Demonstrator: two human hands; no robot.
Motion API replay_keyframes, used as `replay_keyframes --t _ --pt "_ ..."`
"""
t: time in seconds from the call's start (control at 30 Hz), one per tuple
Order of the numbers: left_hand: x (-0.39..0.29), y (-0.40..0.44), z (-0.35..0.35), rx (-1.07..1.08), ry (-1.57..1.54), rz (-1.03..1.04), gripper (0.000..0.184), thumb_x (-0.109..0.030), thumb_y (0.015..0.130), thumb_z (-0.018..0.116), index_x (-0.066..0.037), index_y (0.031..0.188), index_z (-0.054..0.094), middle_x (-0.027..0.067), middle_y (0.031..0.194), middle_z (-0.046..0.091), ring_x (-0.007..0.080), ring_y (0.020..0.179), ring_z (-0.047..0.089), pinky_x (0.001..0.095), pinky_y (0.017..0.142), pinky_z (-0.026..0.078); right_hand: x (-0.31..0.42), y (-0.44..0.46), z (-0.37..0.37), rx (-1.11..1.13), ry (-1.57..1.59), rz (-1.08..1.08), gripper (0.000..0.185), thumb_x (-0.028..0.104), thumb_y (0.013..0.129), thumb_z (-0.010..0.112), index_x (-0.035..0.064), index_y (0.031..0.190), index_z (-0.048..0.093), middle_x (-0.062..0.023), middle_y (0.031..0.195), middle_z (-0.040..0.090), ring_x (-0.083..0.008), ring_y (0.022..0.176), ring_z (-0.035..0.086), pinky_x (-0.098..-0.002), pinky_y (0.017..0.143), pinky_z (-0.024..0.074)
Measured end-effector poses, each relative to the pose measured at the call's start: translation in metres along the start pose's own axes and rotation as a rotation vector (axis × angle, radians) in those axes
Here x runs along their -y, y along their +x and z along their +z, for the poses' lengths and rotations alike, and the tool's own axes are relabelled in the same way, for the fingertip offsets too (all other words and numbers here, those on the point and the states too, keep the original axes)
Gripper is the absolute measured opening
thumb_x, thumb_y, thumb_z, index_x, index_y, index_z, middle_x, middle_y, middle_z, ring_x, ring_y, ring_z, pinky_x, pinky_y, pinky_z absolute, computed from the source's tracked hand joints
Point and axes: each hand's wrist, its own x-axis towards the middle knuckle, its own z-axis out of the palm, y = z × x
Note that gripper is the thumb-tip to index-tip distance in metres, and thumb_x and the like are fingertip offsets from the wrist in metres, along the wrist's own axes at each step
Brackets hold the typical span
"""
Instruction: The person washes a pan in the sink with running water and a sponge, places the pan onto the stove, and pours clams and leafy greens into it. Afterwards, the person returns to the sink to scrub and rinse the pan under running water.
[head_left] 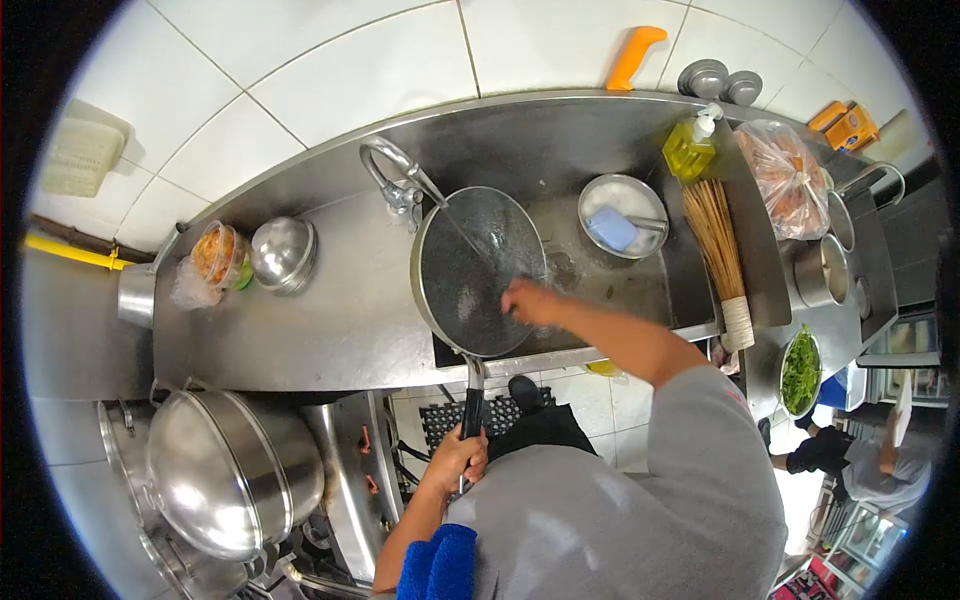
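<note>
My left hand [459, 458] is wrapped round the black handle [474, 412] of a large wok [432, 270]. The wok tilts over the front of the steel sink, its dark inside wet under water running from the faucet [397, 178]. Over the wok's right side is my right hand [532, 302], slightly blurred, its fingers curled in; whatever they may hold is hidden. To the right, a metal bowl [597, 190] in the sink contains whitish liquid, a light-blue sponge [611, 229] and a metal handle.
A bamboo brush [715, 240] leans at the sink's right edge near a yellow soap bottle [690, 145]. On the left counter sit a metal bowl [284, 255] and a food container [216, 254]. Large pots [235, 470] stand below left. Another person [880, 460] is at far right.
</note>
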Motion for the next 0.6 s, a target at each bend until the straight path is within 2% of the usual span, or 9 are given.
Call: replay_keyframes --t 0.13,0.27,0.33,0.4,0.43,0.47,0.5,0.53,0.6 --pt "-0.011 -0.002 0.009 -0.051 0.038 -0.072 0.011 -0.004 0.082 0.053 -0.008 0.089 0.045 0.001 0.05 0.04 0.0102 0.034 0.035 0.0263 0.032 0.03 -0.021 0.056 -0.058 -0.532 -0.409 0.117 0.019 0.015 0.089 0.046 0.0037 0.095 0.06 -0.0159 0.102 0.052 -0.0342 0.103 0.052 -0.0416 0.082 0.0512" --pt "-0.01 -0.007 0.013 -0.168 0.148 0.015 0.008 -0.005 0.083 0.053 -0.008 0.083 0.045 0.0007 0.05 0.041 0.0101 0.034 0.037 0.0265 0.032 0.031 -0.003 0.08 -0.052 -0.552 -0.258 0.163 0.021 0.013 0.089 0.045 0.0016 0.097 0.06 -0.0175 0.11 0.053 -0.0339 0.108 0.051 -0.0425 0.086 0.0506" --pt "-0.005 -0.009 0.006 -0.187 0.209 0.063 0.006 -0.007 0.082 0.054 -0.007 0.085 0.049 0.0009 0.051 0.043 0.0105 0.034 0.039 0.0268 0.032 0.032 -0.033 0.068 -0.007 -0.343 -0.577 0.199 0.02 0.011 0.085 0.048 0.0023 0.098 0.062 -0.0175 0.107 0.055 -0.0298 0.102 0.055 -0.0396 0.079 0.052" --pt "-0.01 -0.011 0.008 -0.394 0.552 0.107 0.013 -0.01 0.08 0.057 -0.003 0.089 0.052 0.0025 0.053 0.049 0.0116 0.039 0.045 0.0283 0.036 0.036 -0.024 0.034 0.003 -0.102 -0.285 0.354 0.024 0.011 0.084 0.048 0.0023 0.101 0.063 -0.0195 0.107 0.057 -0.0326 0.096 0.059 -0.0418 0.08 0.0519" --pt "0.006 0.0 -0.011 -0.468 0.745 0.16 0.022 -0.013 0.076 0.06 0.0 0.094 0.055 0.0113 0.058 0.057 0.0232 0.048 0.057 0.0354 0.046 0.044 -0.027 0.018 0.005 0.119 -0.386 0.353 0.026 0.011 0.083 0.049 0.0025 0.103 0.063 -0.0197 0.103 0.06 -0.036 0.091 0.062 -0.0445 0.081 0.051" --pt "0.009 -0.001 -0.012 -0.486 0.723 0.168 0.022 -0.013 0.076 0.06 0.0 0.094 0.055 0.0113 0.058 0.057 0.0232 0.048 0.057 0.0354 0.046 0.044 -0.045 0.003 0.024 -0.002 -0.138 0.494 0.03 0.016 0.086 0.046 0.0017 0.105 0.064 -0.0183 0.108 0.062 -0.0365 0.103 0.058 -0.045 0.085 0.0482" --pt "0.013 -0.003 -0.012 -0.552 0.879 0.233 0.023 -0.014 0.076 0.061 -0.001 0.094 0.056 0.0164 0.062 0.059 0.0299 0.055 0.06 0.0394 0.052 0.046 -0.049 -0.012 0.013 0.323 -0.659 0.145 0.026 0.016 0.085 0.049 0.0046 0.099 0.068 -0.0191 0.102 0.064 -0.0366 0.103 0.058 -0.0445 0.084 0.0487" --pt "0.014 -0.005 -0.012 -0.62 1.039 0.3 0.025 -0.015 0.075 0.062 -0.001 0.094 0.056 0.0216 0.066 0.061 0.0367 0.062 0.063 0.0434 0.058 0.048 -0.03 -0.029 -0.004 0.115 -0.346 0.428 0.022 0.016 0.083 0.054 0.0071 0.094 0.07 -0.02 0.101 0.064 -0.0366 0.101 0.059 -0.0425 0.084 0.0489" --pt "0.01 -0.012 -0.011 -0.681 1.041 0.284 0.028 -0.017 0.074 0.065 -0.003 0.095 0.057 0.0264 0.072 0.061 0.0438 0.071 0.061 0.0486 0.064 0.049 -0.068 -0.057 0.015 -0.136 -0.192 0.293 0.024 0.017 0.082 0.056 0.0063 0.1 0.067 -0.021 0.103 0.063 -0.0385 0.098 0.059 -0.0436 0.084 0.0483"
